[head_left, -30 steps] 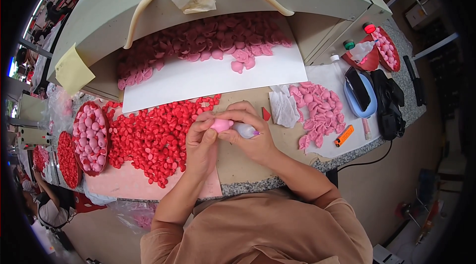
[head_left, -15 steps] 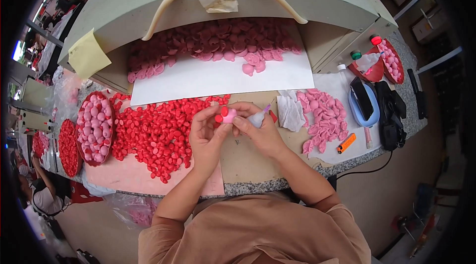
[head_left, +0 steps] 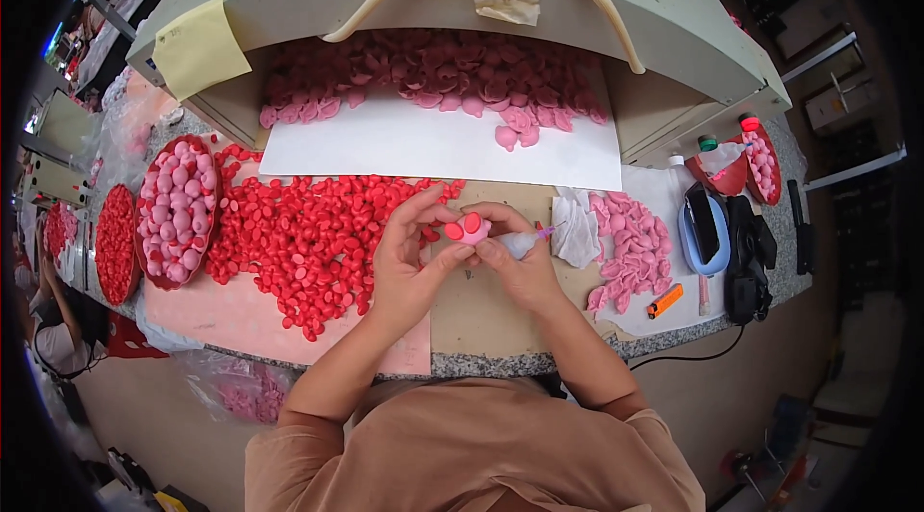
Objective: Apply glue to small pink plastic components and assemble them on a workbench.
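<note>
Running under pretty much everything is a granite worktop (head_left: 481, 364), and a big grey-green cabinet (head_left: 664, 21) sits across its far side. Next biggest is the white sheet (head_left: 433, 158) poking out of the cabinet's opening, with a heap of pink cup-shaped pieces (head_left: 472, 74) on the back of it. Then there's a sprawling pile of small red pieces (head_left: 313, 228) left of the hands, partly on a pale pink sheet (head_left: 279, 334). A smaller pile of loose pink pieces (head_left: 637, 247) lies off to the right, and a red oval basket of pink balls (head_left: 178, 214) stands at the left end of the red pile.

Hands-wise, the left hand (head_left: 409, 257) has its thumb and fingers curled round a little pink figure (head_left: 474, 227), held up over the brown work surface between the two piles. The right hand (head_left: 527, 269) grips a clear squeeze bottle (head_left: 520, 243), purple tip pointing right, away from the figure, and its thumb is right up by the figure too. Tiniest of all: red discs (head_left: 472, 222) on the figure.
</note>
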Tool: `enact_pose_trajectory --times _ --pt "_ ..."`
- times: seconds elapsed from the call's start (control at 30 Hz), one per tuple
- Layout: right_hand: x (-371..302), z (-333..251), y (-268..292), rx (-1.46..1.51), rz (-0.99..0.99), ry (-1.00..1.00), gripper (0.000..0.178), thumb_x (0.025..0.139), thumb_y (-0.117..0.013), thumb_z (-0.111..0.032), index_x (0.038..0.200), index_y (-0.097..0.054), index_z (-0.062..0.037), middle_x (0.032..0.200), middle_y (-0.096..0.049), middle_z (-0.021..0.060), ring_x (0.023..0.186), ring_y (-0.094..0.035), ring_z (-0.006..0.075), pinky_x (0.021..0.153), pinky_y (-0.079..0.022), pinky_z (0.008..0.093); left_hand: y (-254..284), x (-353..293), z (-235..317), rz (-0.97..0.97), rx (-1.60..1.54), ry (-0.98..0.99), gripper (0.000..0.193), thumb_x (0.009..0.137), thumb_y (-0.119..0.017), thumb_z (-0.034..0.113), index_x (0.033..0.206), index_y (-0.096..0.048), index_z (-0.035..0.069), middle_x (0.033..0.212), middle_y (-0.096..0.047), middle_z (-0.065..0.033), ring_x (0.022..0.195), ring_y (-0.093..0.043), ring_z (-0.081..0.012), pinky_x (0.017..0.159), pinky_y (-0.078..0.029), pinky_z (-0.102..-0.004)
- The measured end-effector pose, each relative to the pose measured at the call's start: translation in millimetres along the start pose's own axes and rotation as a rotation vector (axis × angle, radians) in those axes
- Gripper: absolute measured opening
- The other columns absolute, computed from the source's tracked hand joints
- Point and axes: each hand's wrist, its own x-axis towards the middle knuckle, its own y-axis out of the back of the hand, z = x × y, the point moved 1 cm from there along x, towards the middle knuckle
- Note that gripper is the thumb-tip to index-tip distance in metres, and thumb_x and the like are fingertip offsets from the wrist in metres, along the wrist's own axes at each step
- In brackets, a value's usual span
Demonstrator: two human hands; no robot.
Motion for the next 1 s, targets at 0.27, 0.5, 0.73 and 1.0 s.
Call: enact_pose_trajectory --times 0.27,0.5,0.73,1.0 --pt "-1.8 8.3 -1.1 -0.042 0.037 0.102 0.039 0.087 -0.061 -0.023 0.117 -0.049 -0.0006 0.105 -0.055 0.0083 0.087 -0.056 0.014 0.07 -0.049 0.027 -3.3 -1.2 1.2 0.017 -0.072 0.052 0.06 0.078 -0.067 -0.001 0.13 -0.038 0.002 0.107 -0.054 -0.0088 0.1 -0.052 -0.015 0.092 -0.039 -0.0306" --pt "-2.6 8.5 -5.6 0.024 0.074 0.134 0.035 0.086 -0.063 -0.015 0.115 -0.05 -0.001 0.099 -0.055 0.0039 0.08 -0.053 0.0086 0.065 -0.046 0.0217 -4.4 -1.4 0.0 0.008 -0.149 0.057 0.061 0.078 -0.066 -0.003 0.131 -0.036 0.001 0.106 -0.054 -0.0085 0.1 -0.051 -0.0147 0.092 -0.039 -0.0306" --pt "-3.2 15.7 -11.4 0.197 0.034 -0.007 0.038 0.089 -0.059 -0.025 0.119 -0.047 -0.0052 0.108 -0.055 0.0064 0.089 -0.055 0.0134 0.073 -0.047 0.0281 -8.8 -1.0 -0.1 0.083 -0.13 0.061 0.059 0.077 -0.066 -0.005 0.129 -0.037 0.0 0.107 -0.052 -0.0083 0.102 -0.05 -0.0154 0.093 -0.039 -0.0304" --pt "-0.1 18.1 -22.8 0.725 0.022 -0.213 0.032 0.092 -0.054 -0.026 0.123 -0.049 -0.0163 0.105 -0.055 -0.0023 0.077 -0.046 0.0045 0.069 -0.04 0.0242 -3.2 0.1 -8.6 0.138 0.184 -0.068 0.049 0.073 -0.07 -0.003 0.118 -0.05 0.001 0.108 -0.051 -0.0103 0.106 -0.049 -0.0179 0.09 -0.041 -0.0293"
